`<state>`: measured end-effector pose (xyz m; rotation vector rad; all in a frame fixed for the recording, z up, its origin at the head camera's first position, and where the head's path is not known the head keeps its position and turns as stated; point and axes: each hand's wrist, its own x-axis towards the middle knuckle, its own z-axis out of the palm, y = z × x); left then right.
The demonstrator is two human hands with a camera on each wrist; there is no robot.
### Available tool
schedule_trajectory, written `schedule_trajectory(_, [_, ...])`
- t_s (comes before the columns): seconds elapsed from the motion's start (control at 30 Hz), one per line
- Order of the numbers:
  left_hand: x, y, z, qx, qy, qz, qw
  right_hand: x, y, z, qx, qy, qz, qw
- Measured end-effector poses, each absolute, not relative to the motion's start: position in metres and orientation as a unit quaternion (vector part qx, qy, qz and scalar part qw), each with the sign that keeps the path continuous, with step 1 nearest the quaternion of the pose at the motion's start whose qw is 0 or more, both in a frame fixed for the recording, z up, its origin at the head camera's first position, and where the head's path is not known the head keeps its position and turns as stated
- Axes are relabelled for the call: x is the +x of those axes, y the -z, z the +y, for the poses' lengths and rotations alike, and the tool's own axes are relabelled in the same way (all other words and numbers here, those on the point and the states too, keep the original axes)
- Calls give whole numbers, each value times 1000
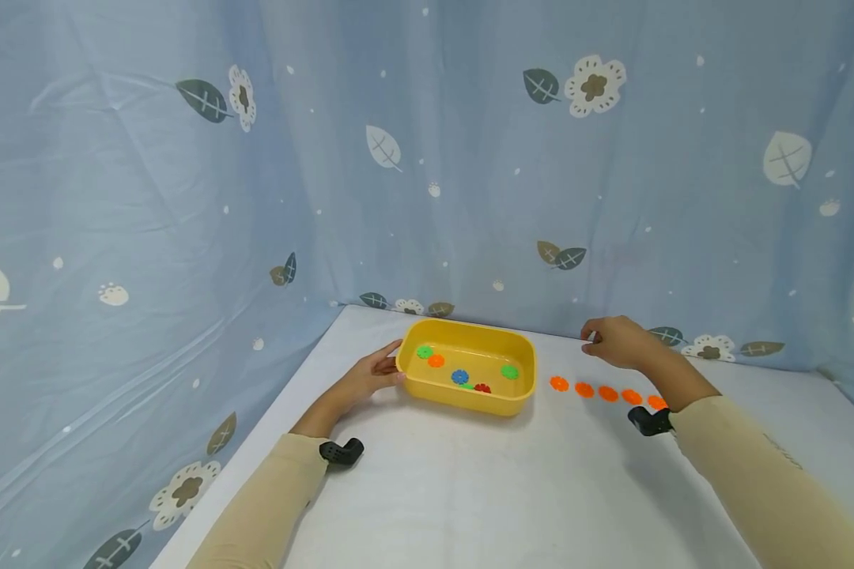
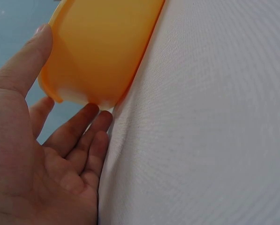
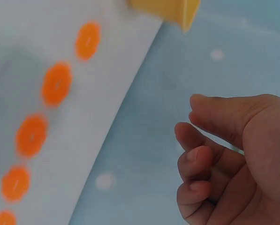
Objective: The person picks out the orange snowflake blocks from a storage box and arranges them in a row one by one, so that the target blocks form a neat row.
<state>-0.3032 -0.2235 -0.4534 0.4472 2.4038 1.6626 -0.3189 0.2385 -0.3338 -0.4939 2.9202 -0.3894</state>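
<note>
A yellow plastic basin (image 1: 462,401) stands on the white table, holding several small notched discs: a blue disc (image 1: 459,377), a red disc (image 1: 482,388), an orange disc (image 1: 436,361) and green ones, such as a green disc (image 1: 510,371). My left hand (image 1: 372,373) touches the basin's left end; in the left wrist view the thumb is at the rim and fingertips meet the end wall. To the right, several orange discs (image 1: 584,390) lie spaced in a row. My right hand (image 1: 622,341) hovers beyond that row, fingers loosely bent, a gap between thumb and forefinger (image 3: 189,136), nothing held.
A blue curtain (image 1: 470,174) printed with leaves and flowers hangs behind and to the left, meeting the edge of the white tabletop (image 1: 470,490). Black wrist devices, one the left wrist camera (image 1: 341,452), sit at both sleeve cuffs.
</note>
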Motion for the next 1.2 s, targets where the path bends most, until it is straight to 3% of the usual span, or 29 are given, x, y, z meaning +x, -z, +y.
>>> schedule_trajectory(0.67, [-303,459,-222,158,-572,798,104,-348,377,101,-252,146,952,99])
schedule_trajectory(0.9, [-290,427,-217,169,-567,797,120,-352,390,71,-269,171,939,128])
schedule_trajectory(1.2, [-312,455,-224,155,-563,804,107,-357,407,47,-298,162,931,136])
